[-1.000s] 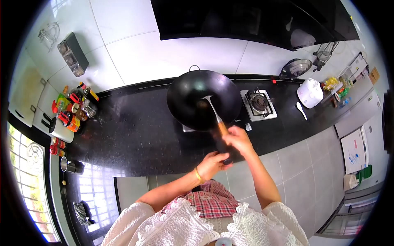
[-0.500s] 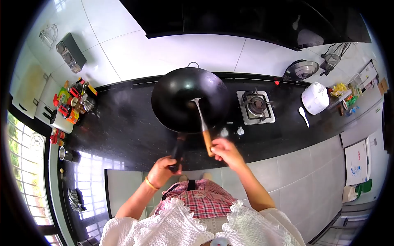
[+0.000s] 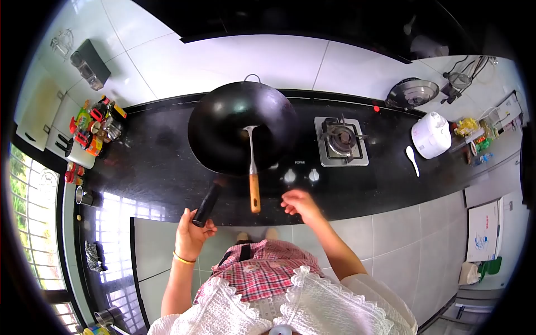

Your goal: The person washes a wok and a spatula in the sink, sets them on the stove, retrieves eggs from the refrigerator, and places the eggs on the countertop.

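A black wok sits on the left side of the cooktop, its black handle pointing toward me. Inside it leans a spatula with a metal blade and a wooden handle, which sticks out over the wok's near rim. My left hand is at the end of the wok handle, thumb and fingers apart on either side of it and not wrapped round it. To the right of the spatula, my right hand hovers in front of the stove knobs, empty, fingers loosely bent.
A bare gas burner lies right of the wok. Farther right are a white spoon, a white rice cooker and a lid against the wall. Several sauce bottles and a knife block stand at the left.
My right hand has let go of the spatula and moved off to its right. The left hand's fingers have opened from around the wok handle. The view has shifted slightly.
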Tool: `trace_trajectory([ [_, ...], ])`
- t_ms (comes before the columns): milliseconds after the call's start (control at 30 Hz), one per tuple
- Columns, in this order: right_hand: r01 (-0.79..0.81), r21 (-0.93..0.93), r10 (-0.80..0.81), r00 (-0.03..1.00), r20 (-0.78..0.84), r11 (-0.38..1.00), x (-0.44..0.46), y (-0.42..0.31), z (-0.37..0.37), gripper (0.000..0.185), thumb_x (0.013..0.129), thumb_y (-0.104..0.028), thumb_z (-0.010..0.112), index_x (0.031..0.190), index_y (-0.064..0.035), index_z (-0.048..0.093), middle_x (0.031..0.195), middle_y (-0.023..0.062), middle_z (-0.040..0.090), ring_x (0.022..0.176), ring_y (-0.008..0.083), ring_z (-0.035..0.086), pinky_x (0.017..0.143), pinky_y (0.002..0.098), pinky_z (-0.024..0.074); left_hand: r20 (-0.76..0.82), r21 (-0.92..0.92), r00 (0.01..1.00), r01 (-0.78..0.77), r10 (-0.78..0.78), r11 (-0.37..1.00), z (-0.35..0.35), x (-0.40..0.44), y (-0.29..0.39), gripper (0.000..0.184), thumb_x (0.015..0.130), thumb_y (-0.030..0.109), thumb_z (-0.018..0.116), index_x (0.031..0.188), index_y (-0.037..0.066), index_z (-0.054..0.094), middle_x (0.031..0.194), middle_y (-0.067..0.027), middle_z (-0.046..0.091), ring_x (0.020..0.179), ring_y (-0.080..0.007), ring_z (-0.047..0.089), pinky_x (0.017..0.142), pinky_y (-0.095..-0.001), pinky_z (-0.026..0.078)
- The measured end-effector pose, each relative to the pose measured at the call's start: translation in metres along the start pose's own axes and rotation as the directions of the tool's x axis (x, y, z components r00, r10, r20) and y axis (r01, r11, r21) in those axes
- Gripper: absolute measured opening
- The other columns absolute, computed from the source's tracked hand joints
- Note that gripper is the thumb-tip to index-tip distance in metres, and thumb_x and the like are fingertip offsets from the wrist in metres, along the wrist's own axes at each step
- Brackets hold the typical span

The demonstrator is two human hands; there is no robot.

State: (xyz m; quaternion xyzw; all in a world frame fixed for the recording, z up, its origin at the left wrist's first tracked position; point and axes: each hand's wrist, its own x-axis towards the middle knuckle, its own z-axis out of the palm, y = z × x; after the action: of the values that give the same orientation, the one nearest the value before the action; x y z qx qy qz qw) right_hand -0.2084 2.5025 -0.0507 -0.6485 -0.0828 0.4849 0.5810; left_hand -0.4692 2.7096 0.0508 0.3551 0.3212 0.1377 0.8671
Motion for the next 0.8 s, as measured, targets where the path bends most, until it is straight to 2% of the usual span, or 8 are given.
trace_trajectory([
  [233, 0.019, 0.005, -0.019, 1.0, 0.006, 1.0, -0.011, 0.008, 0.021, 0.02, 0.087, -0.018, 0.056, 0.099, -0.0024, 0.059, 0.082, 0.009, 0.065, 0.061, 0.013, 0.059, 0.054, 0.0237, 0.0471, -0.002, -0.007, 0.991, 0.136, -0.136, 0.991, -0.01, 0.013, 0.01, 0.055, 0.089, 0.052, 0.038, 0.107, 0.003, 0.054, 0.087, -0.0119, 0.062, 0.08, -0.0285, 0.061, 0.067, -0.0378, 0.049],
  [300, -0.063, 0.35, 0.026, 0.994, 0.11, 0.935, -0.023, -0.005, 0.037, 0.025, 0.09, -0.028, 0.053, 0.097, -0.0038, 0.058, 0.08, 0.0082, 0.065, 0.062, 0.0147, 0.061, 0.055, 0.0252, 0.0481, 0.022, 0.009, 0.988, 0.152, -0.152, 0.988, -0.003, 0.022, 0.018, 0.054, 0.09, 0.05, 0.04, 0.105, 0.001, 0.056, 0.089, -0.0138, 0.063, 0.079, -0.0297, 0.063, 0.066, -0.0388, 0.051],
  [333, -0.072, 0.368, 0.01, 0.986, 0.169, 0.927, -0.028, -0.015, 0.049, 0.033, 0.091, -0.035, 0.05, 0.1, -0.0036, 0.057, 0.082, 0.0103, 0.065, 0.067, 0.0179, 0.063, 0.058, 0.0274, 0.0498, 0.042, -0.007, 0.969, 0.244, -0.243, 0.97, 0.0, 0.03, 0.022, 0.05, 0.089, 0.047, 0.042, 0.107, 0.002, 0.055, 0.09, -0.0146, 0.063, 0.077, -0.0289, 0.062, 0.065, -0.0366, 0.051],
  [433, -0.119, 0.439, -0.012, 0.959, 0.284, 0.891, -0.032, -0.031, 0.085, 0.036, 0.092, -0.034, 0.05, 0.106, -0.0016, 0.054, 0.088, 0.0139, 0.065, 0.073, 0.0218, 0.064, 0.062, 0.03, 0.0512, 0.103, -0.017, 0.907, 0.413, -0.409, 0.911, -0.004, 0.055, 0.024, 0.036, 0.088, 0.03, 0.053, 0.107, 0.0, 0.054, 0.086, -0.0141, 0.061, 0.068, -0.0246, 0.06, 0.058, -0.0307, 0.049],
  [533, -0.047, 0.456, -0.126, 0.932, 0.341, 0.889, -0.031, -0.032, 0.098, 0.037, 0.09, -0.027, 0.053, 0.111, 0.0034, 0.052, 0.088, 0.0161, 0.065, 0.072, 0.023, 0.064, 0.064, 0.0325, 0.0523, 0.199, -0.05, 0.919, 0.357, -0.341, 0.933, 0.001, 0.056, 0.01, 0.025, 0.083, 0.016, 0.058, 0.101, -0.001, 0.053, 0.078, -0.0102, 0.058, 0.06, -0.0184, 0.055, 0.049, -0.0287, 0.043],
  [567, -0.039, 0.509, -0.129, 0.948, 0.29, 0.86, -0.033, -0.031, 0.102, 0.035, 0.089, -0.025, 0.053, 0.108, 0.0047, 0.053, 0.082, 0.0137, 0.063, 0.066, 0.0219, 0.061, 0.06, 0.0322, 0.0504, 0.17, -0.055, 0.943, 0.3, -0.287, 0.952, 0.011, 0.049, 0.01, 0.022, 0.082, 0.013, 0.058, 0.099, -0.001, 0.053, 0.075, -0.009, 0.057, 0.058, -0.0166, 0.053, 0.047, -0.0283, 0.04],
  [633, -0.053, 0.497, -0.108, 0.951, 0.288, 0.866, -0.041, -0.035, 0.102, 0.031, 0.09, -0.021, 0.052, 0.105, 0.005, 0.054, 0.067, 0.0066, 0.054, 0.054, 0.017, 0.05, 0.051, 0.0295, 0.0404, 0.312, -0.078, 0.921, 0.27, -0.234, 0.96, 0.002, 0.039, -0.004, 0.021, 0.081, 0.012, 0.059, 0.097, -0.001, 0.053, 0.074, -0.0087, 0.057, 0.055, -0.0156, 0.053, 0.047, -0.0271, 0.041],
  [800, -0.066, 0.251, -0.032, 0.93, 0.367, 0.966, -0.068, -0.03, 0.115, 0.025, 0.09, -0.018, 0.05, 0.102, 0.0032, 0.052, 0.063, 0.0057, 0.052, 0.051, 0.016, 0.048, 0.049, 0.0292, 0.0393, 0.151, -0.279, 0.986, 0.117, -0.077, 0.953, -0.01, -0.032, -0.047, 0.02, 0.079, 0.013, 0.06, 0.094, 0.002, 0.052, 0.073, -0.0082, 0.057, 0.051, -0.0144, 0.053, 0.045, -0.0253, 0.043],
])
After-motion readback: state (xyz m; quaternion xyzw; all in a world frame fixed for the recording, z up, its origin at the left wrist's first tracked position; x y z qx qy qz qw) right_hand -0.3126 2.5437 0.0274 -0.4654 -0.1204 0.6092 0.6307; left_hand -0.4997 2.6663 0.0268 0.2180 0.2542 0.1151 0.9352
